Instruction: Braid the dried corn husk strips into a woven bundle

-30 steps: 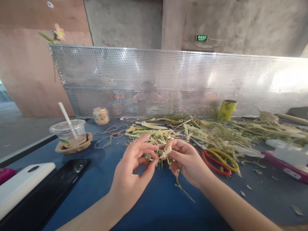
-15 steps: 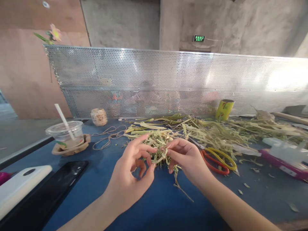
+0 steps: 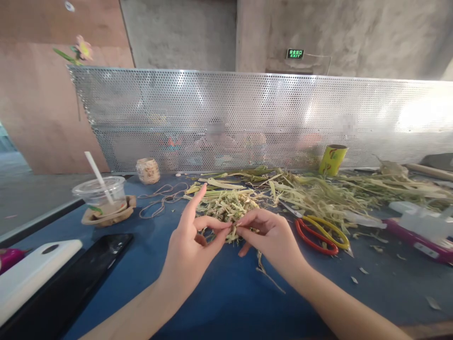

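Observation:
A tangled bundle of pale green plant fibre point(image 3: 230, 206) lies on the blue table in front of me. At its near edge my left hand point(image 3: 198, 245) pinches a bit of the fibre between thumb and middle finger, its index finger pointing up. My right hand point(image 3: 271, 236) pinches the same spot from the right, fingertips nearly touching those of the left. A thin twisted strand point(image 3: 271, 278) trails toward me below the right hand. Just right of that hand lie scissors point(image 3: 320, 236) with red and yellow handles.
Dried stalks and leaves point(image 3: 318, 191) spread across the back and right. A cup with a straw point(image 3: 102, 193), thin cord point(image 3: 161, 200), a black phone point(image 3: 78, 278) and a white device point(image 3: 38, 271) are left. A purple power strip point(image 3: 417, 241) lies right, before a perforated metal screen point(image 3: 226, 104).
My left thumb has closed onto the fibre and its index finger has risen. The loop of fibre held between the hands is now hidden at the fingertips. The view has shifted slightly.

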Available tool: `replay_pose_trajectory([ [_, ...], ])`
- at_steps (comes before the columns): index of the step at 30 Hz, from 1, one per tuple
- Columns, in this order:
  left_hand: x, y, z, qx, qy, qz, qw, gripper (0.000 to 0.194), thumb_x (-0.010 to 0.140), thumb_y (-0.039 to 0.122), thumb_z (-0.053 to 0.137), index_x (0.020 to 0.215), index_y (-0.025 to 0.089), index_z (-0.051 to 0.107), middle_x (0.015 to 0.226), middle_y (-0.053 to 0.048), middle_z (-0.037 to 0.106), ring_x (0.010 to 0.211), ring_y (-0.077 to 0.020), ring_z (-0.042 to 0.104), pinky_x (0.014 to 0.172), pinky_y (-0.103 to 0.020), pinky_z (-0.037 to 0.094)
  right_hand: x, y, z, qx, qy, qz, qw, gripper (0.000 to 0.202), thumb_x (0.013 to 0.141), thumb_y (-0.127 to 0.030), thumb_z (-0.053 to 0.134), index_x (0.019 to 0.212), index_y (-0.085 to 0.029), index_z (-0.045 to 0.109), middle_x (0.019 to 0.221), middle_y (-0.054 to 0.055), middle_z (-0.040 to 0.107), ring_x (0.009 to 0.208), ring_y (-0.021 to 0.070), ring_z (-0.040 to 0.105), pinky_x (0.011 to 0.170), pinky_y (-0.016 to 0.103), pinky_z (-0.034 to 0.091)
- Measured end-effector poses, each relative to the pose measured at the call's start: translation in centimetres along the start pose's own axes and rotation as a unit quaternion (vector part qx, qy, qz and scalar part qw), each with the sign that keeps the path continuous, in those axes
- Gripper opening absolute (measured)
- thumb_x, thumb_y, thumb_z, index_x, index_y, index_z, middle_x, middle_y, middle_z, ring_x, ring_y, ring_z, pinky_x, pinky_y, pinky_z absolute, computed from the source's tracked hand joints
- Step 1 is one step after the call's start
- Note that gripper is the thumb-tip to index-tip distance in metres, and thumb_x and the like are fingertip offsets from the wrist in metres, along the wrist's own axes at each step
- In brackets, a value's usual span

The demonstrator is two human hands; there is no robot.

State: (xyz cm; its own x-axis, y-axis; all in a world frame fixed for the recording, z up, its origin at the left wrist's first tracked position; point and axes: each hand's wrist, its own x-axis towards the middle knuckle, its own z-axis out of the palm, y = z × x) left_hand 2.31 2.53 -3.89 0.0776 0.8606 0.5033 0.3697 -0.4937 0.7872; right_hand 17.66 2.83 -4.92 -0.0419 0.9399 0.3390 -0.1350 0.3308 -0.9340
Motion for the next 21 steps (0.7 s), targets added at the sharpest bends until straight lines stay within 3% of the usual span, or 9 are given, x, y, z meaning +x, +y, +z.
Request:
replay_pose_trajectory([
  [7, 0.10, -0.04, 0.02, -0.052, 0.015, -0.018, 0.998, 0.092, 0.072, 0.023, 0.063, 0.141, 0.027, 0.003, 0.069, 0.004, 0.065, 0.034, -0.0060, 0.045, 0.035, -0.019, 0.044, 0.40, -0.18, 0.02, 0.055, -0.004, 0.039, 0.998, 0.021, 0.057, -0.027, 0.075, 0.057, -0.016, 0.058, 0.056, -0.003, 0.060, 0.043, 0.0103, 0.059, 0.041, 0.022, 0.055],
  [16, 0.07, 0.83, -0.04, -0.143, 0.025, -0.075, 0.987, 0.097, 0.074, 0.022, 0.061, 0.141, 0.025, -0.010, 0.070, 0.003, 0.062, 0.035, -0.0070, 0.049, 0.035, -0.020, 0.046, 0.27, 0.24, -0.05, 0.043, 0.007, -0.003, 0.999, 0.020, 0.065, -0.028, 0.071, 0.063, -0.017, 0.054, 0.058, -0.003, 0.060, 0.038, 0.0080, 0.055, 0.037, 0.021, 0.049],
  [21, 0.25, 0.50, 0.23, -0.173, 0.011, -0.079, 0.982, 0.098, 0.073, 0.021, 0.062, 0.141, 0.024, -0.009, 0.069, 0.004, 0.061, 0.037, -0.0076, 0.050, 0.035, -0.020, 0.046, 0.28, -0.17, 0.10, 0.042, -0.008, 0.004, 0.999, 0.018, 0.067, -0.027, 0.070, 0.067, -0.017, 0.054, 0.064, -0.003, 0.061, 0.044, 0.0060, 0.054, 0.046, 0.020, 0.048],
])
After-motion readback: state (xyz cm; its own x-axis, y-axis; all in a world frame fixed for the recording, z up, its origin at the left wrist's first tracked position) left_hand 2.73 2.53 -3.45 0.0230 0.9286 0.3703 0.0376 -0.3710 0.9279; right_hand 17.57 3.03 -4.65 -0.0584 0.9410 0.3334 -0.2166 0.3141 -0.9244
